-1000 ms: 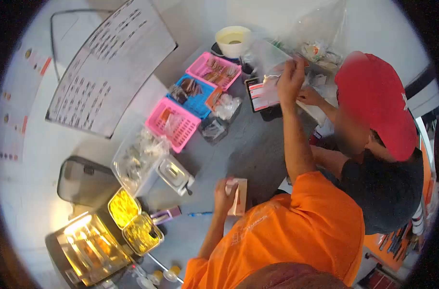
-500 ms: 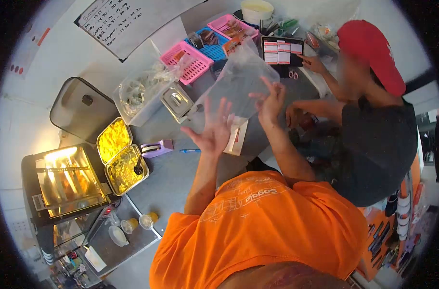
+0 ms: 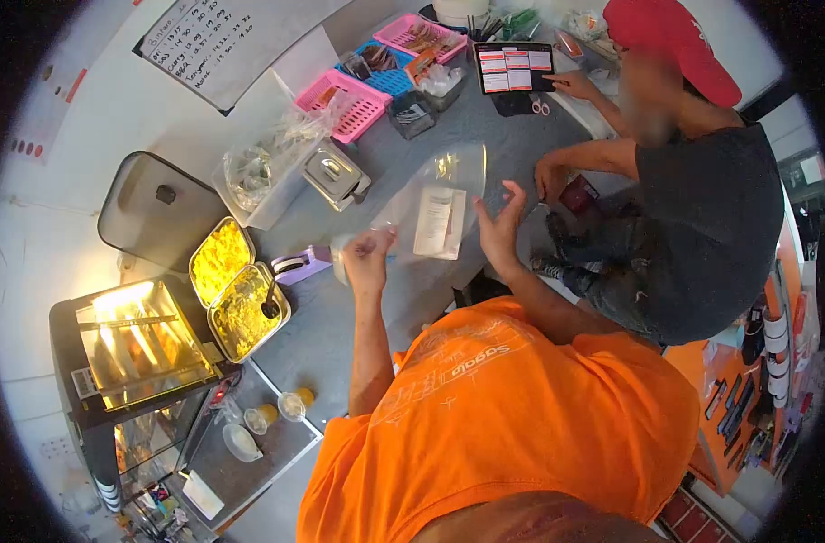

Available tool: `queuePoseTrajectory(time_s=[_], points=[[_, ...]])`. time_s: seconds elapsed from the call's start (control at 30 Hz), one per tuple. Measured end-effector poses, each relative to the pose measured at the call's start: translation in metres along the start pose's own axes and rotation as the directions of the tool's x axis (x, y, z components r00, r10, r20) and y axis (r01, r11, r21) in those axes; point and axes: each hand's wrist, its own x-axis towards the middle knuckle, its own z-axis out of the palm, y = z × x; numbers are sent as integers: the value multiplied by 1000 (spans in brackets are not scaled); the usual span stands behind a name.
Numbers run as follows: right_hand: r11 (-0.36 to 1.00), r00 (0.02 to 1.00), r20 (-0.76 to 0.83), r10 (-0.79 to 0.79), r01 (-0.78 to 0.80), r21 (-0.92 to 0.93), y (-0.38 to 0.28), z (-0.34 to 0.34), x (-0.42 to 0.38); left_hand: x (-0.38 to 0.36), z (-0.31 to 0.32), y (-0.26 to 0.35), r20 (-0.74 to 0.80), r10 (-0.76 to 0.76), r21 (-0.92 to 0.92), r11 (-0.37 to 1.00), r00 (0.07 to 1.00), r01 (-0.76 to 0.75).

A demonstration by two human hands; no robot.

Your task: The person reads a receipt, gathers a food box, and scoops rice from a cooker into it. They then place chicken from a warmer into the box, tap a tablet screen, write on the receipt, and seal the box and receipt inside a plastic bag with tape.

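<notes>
A clear plastic bag (image 3: 467, 172) lies across the grey table in front of me. My left hand (image 3: 369, 258) is closed, its fingers pinching the near left end of the bag. Beside the bag's right edge, my right hand (image 3: 500, 231) is open, thumb and fingers apart, holding nothing. A pale paper packet with a printed slip (image 3: 433, 220) on it overlaps the middle of the bag, between my two hands.
Left of my hands stand a purple tape dispenser (image 3: 306, 262), trays of yellow food (image 3: 241, 312) and a lit warmer (image 3: 141, 339). Behind are a lidded steel container (image 3: 334, 175) and pink basket (image 3: 354, 104). At right, a co-worker (image 3: 702, 217) touches a tablet (image 3: 514, 71).
The bag has come down from mid-air onto the table. My left hand has gone from spread fingers to a pinch on it. My right hand has lowered, still open.
</notes>
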Motion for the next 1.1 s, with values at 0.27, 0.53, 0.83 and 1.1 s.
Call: queuePoseTrajectory(time_s=[0.27, 0.53, 0.83, 1.1], points=[[763, 584, 800, -137, -453, 461, -37, -2, 9, -10, 28, 28, 294, 102, -161, 985, 950, -56], [821, 596, 777, -205, -328, 468, -31, -4, -8, -4, 40, -6, 250, 287, 149, 932, 925, -329], [926, 795, 502, -340, 376, 30, -11, -51, 27, 14, 15, -27, -164, -218, -414, 901, 962, 134], [970, 863, 483, -149, 224, -100, 59, -61, 26, 26, -83, -82, -344, -100, -442, 894, 934, -67]])
